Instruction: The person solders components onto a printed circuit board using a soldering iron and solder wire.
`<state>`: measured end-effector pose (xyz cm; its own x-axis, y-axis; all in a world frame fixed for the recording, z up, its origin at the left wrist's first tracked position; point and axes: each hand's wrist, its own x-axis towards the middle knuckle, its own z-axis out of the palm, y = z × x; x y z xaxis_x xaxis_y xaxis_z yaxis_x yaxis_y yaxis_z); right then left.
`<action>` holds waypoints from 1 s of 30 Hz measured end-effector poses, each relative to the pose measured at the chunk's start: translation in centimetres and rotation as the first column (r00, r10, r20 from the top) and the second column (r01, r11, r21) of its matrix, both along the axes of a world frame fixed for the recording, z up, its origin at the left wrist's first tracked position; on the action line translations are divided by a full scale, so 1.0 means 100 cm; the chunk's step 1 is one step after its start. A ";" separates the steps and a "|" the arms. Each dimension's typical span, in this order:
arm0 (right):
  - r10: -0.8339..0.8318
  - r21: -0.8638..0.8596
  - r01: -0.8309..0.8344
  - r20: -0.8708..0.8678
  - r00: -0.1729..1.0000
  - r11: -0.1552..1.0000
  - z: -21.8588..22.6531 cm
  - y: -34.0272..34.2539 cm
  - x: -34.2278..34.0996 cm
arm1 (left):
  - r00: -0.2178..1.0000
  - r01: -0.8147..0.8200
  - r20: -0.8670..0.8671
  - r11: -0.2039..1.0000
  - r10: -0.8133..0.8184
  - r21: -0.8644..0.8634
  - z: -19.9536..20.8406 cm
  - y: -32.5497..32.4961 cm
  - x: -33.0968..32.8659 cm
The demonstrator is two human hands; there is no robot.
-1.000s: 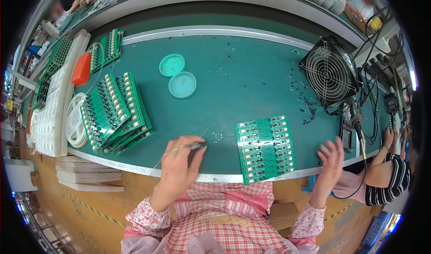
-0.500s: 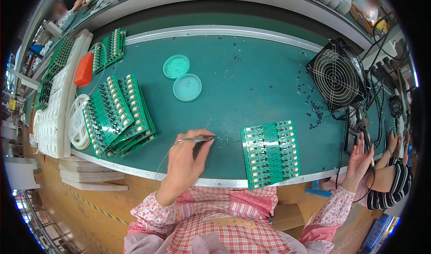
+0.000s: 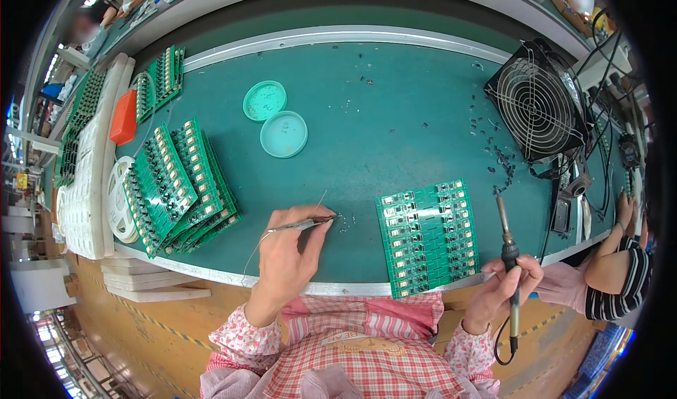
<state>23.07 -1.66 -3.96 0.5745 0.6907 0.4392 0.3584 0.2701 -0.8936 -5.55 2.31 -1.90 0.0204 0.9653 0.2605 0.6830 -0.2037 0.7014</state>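
My left hand (image 3: pixel 288 252) is closed on a pair of tweezers (image 3: pixel 300 225), their tips low over tiny pale components (image 3: pixel 345 221) scattered on the green mat. A thin wire, likely solder, also runs through that hand. My right hand (image 3: pixel 502 290) grips a soldering iron (image 3: pixel 509 252), its tip pointing up and away from me, right of a green circuit board panel (image 3: pixel 427 237). That panel lies at the near table edge between my hands, with rows of small white and black parts.
Stacked circuit boards (image 3: pixel 180 187) stand at left, beside a white reel (image 3: pixel 121 200) and a red box (image 3: pixel 123 117). Two round teal dishes (image 3: pixel 284 134) sit mid-table. At right are a black fan (image 3: pixel 534 103), an iron stand (image 3: pixel 570 194) and black bits (image 3: pixel 502 161). Another person's arm (image 3: pixel 612 254) is far right.
My right hand has taken the soldering iron from its stand and brought it left, close to the panel. My left hand has barely moved; the whole view has shifted slightly.
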 end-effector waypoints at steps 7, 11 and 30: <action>-0.006 -0.020 0.004 -0.125 0.992 1.000 -0.002 0.009 -0.011 | 1.000 -0.001 0.012 1.000 0.001 -0.001 0.001 0.001 0.002; 0.077 -0.027 -0.080 -0.106 0.991 0.996 -0.004 0.007 -0.009 | 1.000 0.001 -0.026 1.000 0.000 0.018 -0.001 0.000 0.001; 0.340 -0.121 -0.327 0.110 0.934 0.937 0.014 0.016 -0.015 | 0.992 0.031 0.122 0.999 -0.033 0.018 0.003 0.017 0.052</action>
<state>21.55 -0.06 -2.56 0.2470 0.8766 0.4130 0.3757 0.3062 -0.8747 -0.33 3.97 -1.60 0.0184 0.9602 0.2787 0.5854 -0.2363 0.7756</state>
